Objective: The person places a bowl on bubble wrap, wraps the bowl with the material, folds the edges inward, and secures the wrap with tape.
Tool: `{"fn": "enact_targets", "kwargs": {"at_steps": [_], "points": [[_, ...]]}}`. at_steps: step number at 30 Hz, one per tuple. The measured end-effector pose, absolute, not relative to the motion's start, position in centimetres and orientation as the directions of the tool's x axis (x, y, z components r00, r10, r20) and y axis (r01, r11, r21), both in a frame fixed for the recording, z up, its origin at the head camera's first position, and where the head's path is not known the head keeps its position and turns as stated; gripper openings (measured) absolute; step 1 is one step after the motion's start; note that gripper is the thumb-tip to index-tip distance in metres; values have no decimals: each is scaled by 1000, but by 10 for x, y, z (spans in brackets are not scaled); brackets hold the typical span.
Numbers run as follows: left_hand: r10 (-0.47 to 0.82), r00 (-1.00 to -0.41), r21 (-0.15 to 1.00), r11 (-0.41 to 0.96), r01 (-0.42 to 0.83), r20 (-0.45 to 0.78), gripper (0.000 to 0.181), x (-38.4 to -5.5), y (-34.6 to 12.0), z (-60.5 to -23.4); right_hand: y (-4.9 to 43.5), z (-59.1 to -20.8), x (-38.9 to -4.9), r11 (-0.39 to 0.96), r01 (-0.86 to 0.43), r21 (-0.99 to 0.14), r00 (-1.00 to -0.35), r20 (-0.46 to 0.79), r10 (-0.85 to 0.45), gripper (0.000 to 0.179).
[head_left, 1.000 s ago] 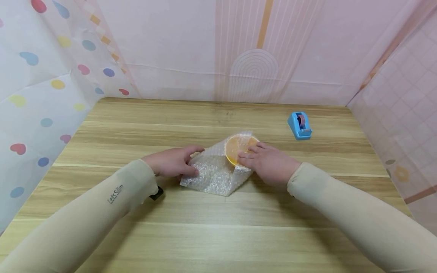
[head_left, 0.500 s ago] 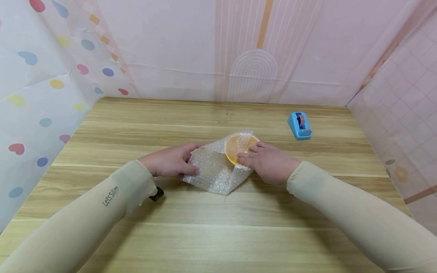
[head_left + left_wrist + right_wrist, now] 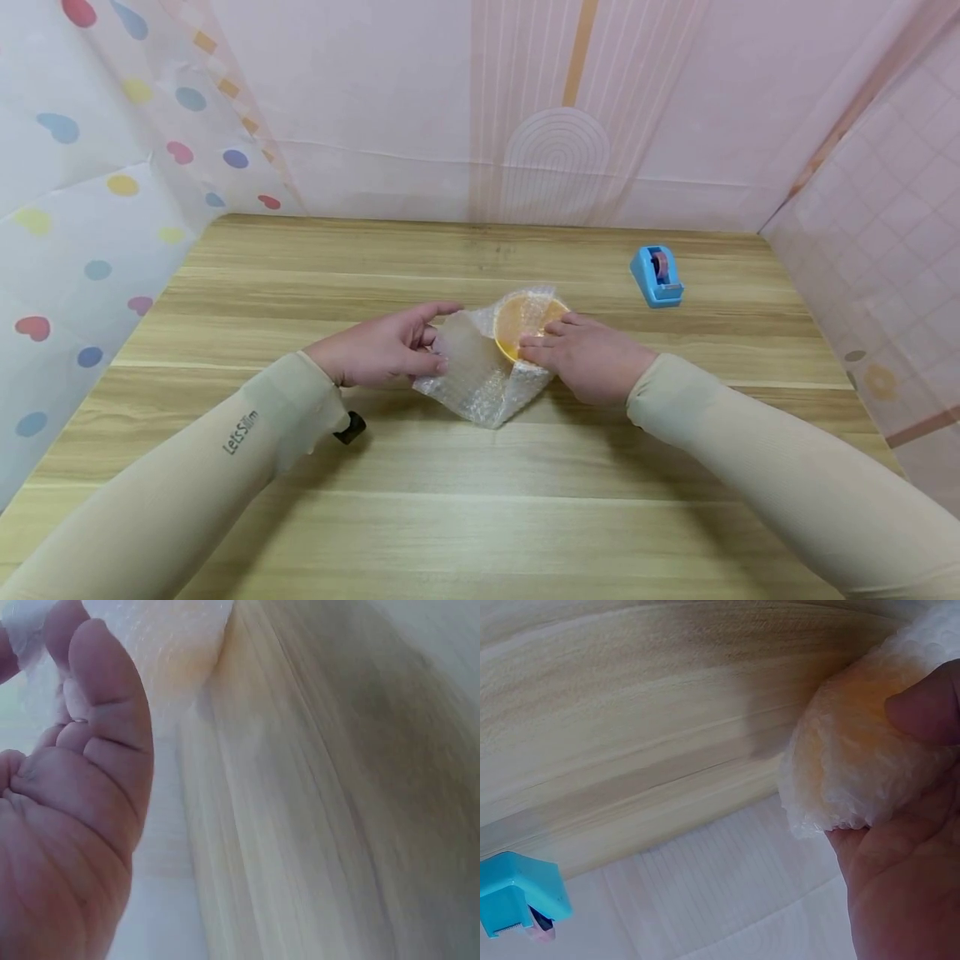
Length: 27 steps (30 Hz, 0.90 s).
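Your left hand [image 3: 382,348] has edged right over the last half-second, carrying the left edge of the bubble wrap [image 3: 476,371] toward the orange bowl [image 3: 516,325], while your right hand [image 3: 597,358] has stayed put. On the wood-grain table [image 3: 480,525], the wrap runs roughly near-left to far-right, its loose flap left of the bowl, so your left hand is nearer to it. You pinch that edge between left thumb and curled fingers; your right fingers lie across the bowl's top, thumb against its wrapped side. Far right, well apart, stands the blue tape dispenser [image 3: 658,279].
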<state>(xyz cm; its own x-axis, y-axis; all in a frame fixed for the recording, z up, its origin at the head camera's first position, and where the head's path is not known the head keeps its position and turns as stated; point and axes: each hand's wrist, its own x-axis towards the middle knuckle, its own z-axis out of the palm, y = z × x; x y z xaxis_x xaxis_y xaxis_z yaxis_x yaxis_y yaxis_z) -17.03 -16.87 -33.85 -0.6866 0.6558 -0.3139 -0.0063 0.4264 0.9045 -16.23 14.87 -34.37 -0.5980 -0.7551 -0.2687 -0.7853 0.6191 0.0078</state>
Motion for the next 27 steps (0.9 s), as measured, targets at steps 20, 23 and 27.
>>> {"fn": "enact_targets", "kwargs": {"at_steps": [20, 23, 27], "points": [[542, -838, 952, 284, 113, -62, 32, -167, -119, -335, 146, -343, -162, 661, -750, -6, -624, -325, -711, 51], [545, -837, 953, 275, 127, -46, 32, -168, -114, -338, 145, -343, -162, 658, -753, 2, -622, -326, -712, 50], [579, -815, 958, 252, 138, -35, 40, -169, -112, -341, 144, -343, -162, 650, -759, 11, -618, -325, -716, 50]]}}
